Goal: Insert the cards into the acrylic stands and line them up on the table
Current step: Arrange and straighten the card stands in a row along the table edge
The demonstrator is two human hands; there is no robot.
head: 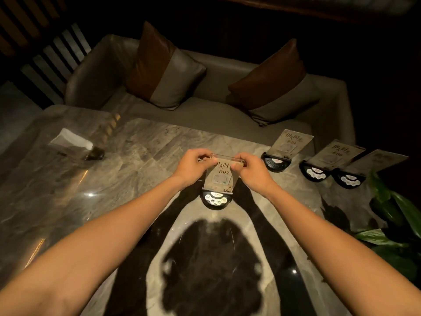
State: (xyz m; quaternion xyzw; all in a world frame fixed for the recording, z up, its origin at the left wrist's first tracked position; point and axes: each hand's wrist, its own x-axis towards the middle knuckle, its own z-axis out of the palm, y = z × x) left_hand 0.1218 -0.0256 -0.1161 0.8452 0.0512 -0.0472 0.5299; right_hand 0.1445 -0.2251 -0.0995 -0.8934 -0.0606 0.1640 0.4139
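We see marble bench (95,179); mid-bench, acrylic stand (216,198) with card (219,176). Left hand (193,166), right hand (252,171) both pinched on card's top edge. Three filled stands (319,163) lined up far right.

Table (136,151): grey veined marble; cushions (164,71): brown and grey halves; stand bases (216,199): black; cards (218,176): beige; leaves (396,224): green.
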